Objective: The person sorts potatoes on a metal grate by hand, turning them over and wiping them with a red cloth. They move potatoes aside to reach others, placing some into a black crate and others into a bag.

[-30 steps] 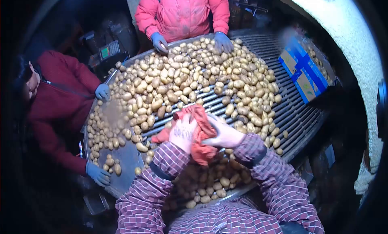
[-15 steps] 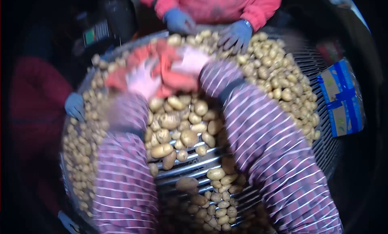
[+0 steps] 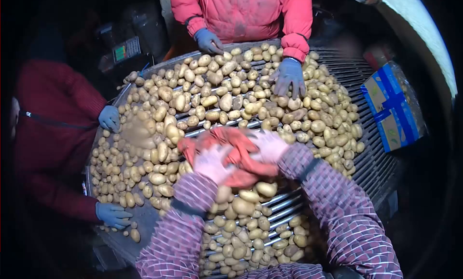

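Note:
A crumpled red cloth (image 3: 219,149) lies bunched over the potatoes near the middle of the slatted table. My left hand (image 3: 212,164), in a pale pink glove, grips its near left side. On the right side of the cloth, my right hand (image 3: 266,146), gloved the same way, has its fingers in the folds. Some fingertips are hidden in the fabric or blurred. Just below the cloth, potatoes (image 3: 243,205) of mixed sizes sit close together over the metal bars (image 3: 282,206).
Opposite me, a person in a pink jacket (image 3: 246,14) has grey-blue gloved hands on the potatoes. At left, another person in a dark red top (image 3: 62,100) rests gloved hands at the table edge. A blue-taped box (image 3: 393,105) stands at right; a pale curved pipe (image 3: 424,33) rises behind it.
Both my hands have drawn the red cloth nearer to me and rightward in view. Bars and potatoes beyond it now show. The opposite person's hand at right has shifted lower among the potatoes.

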Demonstrator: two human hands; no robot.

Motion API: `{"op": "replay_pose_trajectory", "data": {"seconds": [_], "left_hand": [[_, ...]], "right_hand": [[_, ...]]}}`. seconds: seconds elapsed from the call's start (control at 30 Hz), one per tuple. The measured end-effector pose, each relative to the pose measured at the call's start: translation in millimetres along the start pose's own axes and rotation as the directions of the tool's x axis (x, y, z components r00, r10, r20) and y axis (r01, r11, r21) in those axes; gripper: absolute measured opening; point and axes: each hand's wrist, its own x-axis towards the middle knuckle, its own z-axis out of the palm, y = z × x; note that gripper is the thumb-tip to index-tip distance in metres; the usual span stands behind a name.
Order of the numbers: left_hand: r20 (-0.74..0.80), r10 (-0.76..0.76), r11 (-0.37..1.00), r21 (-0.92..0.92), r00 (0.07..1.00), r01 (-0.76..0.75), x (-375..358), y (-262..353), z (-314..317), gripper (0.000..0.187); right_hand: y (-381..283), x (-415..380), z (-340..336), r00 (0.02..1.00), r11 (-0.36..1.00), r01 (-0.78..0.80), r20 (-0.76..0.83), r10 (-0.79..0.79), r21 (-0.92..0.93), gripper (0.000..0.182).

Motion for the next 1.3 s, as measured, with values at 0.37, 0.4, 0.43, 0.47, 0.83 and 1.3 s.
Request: {"op": "replay_pose_trajectory", "data": {"seconds": [0.37,0.4,0.43,0.47,0.83,1.3], "left_hand": [[-0.053,0.523,0.843,0.181,0.85,-0.507,-28.0,129.6,-11.4,0.047],[-0.205,0.534,0.845,0.165,0.82,-0.509,4.7,123.3,-25.5,0.048],[-0.295,0.519,0.855,0.206,0.802,-0.477,37.2,116.5,-45.9,0.053],[-0.423,0.521,0.853,0.231,0.741,-0.468,67.2,107.0,-60.8,0.056],[-0.392,0.13,0.987,0.134,0.911,-0.084,301.5,-56.3,25.1,0.063],[0.136,0.252,0.967,-0.062,0.958,-0.245,5.7,88.4,2.5,0.052]], "right_hand": [[-35.3,-172.3,-89.9,0.985,0.955,-0.173,-0.064,0.163,-0.239,0.046],[-23.2,-145.4,-105.3,0.969,0.932,-0.196,-0.204,0.138,-0.303,0.04],[-9.9,-112.8,-120.6,0.936,0.905,-0.23,-0.336,0.105,-0.359,0.034],[1.4,-76.1,-135.7,0.914,0.842,-0.227,-0.404,0.012,-0.489,0.031],[217.0,216.4,-41.4,0.972,0.881,0.151,-0.093,-0.214,-0.449,0.043],[18.8,-90.7,-57.4,0.994,0.914,-0.062,0.06,0.094,-0.401,0.067]]}}
